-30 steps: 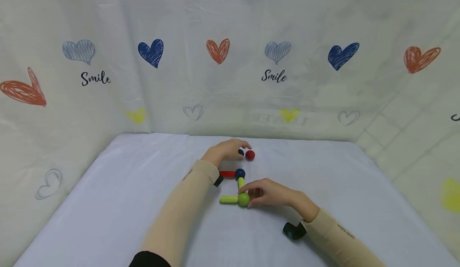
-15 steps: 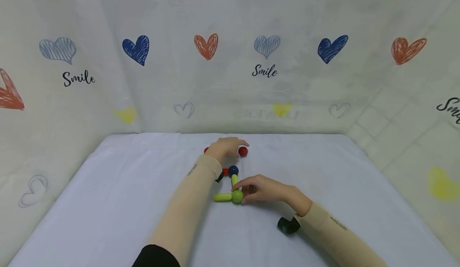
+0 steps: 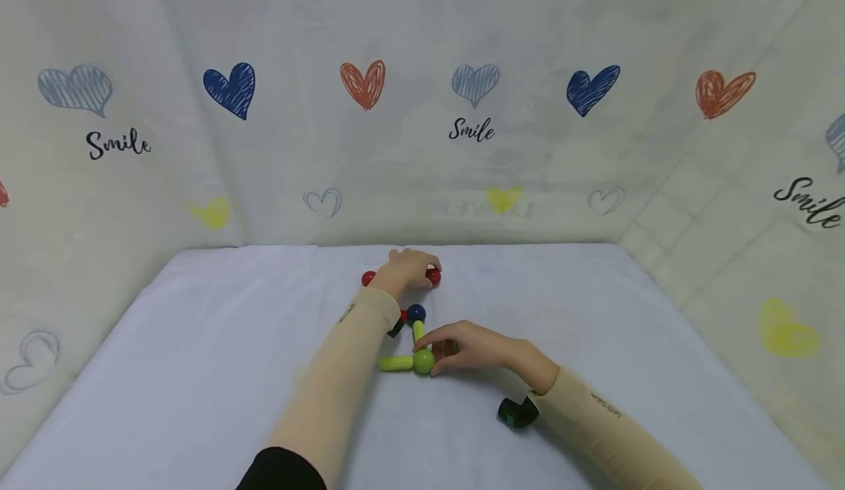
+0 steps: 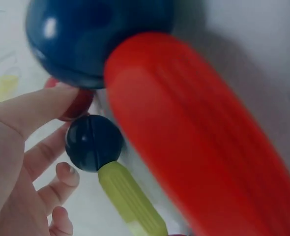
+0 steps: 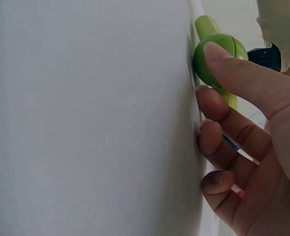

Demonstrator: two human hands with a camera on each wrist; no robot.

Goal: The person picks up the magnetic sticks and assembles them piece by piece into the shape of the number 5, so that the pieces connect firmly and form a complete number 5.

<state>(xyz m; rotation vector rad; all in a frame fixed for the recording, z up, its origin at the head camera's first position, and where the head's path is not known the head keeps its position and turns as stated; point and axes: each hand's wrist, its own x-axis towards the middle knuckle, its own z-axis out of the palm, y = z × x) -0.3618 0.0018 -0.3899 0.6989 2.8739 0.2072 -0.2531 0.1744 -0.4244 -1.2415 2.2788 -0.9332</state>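
My left hand (image 3: 407,270) pinches a red ball (image 3: 433,276) at the back of the table. Beside that ball, in the left wrist view, a dark blue ball (image 4: 93,142) joins a lime stick (image 4: 130,196). Closer to me, another blue ball (image 3: 416,314) connects to a red stick (image 4: 184,123), which my left wrist mostly covers in the head view. From this blue ball a lime stick (image 3: 419,332) runs down to a green ball (image 3: 424,361), and a second lime stick (image 3: 396,363) points left. The right hand (image 3: 472,347) pinches the green ball, thumb on its side (image 5: 218,59).
Another red ball (image 3: 368,278) lies left of my left wrist. White cloth (image 3: 594,343) covers the table, and a backdrop (image 3: 409,167) printed with hearts rises behind it. A dark wrist camera (image 3: 518,413) hangs under the right sleeve.
My left hand has shifted right and its fingers have come onto the red ball. The left red ball has come out from behind my arm. The head view has turned slightly right.
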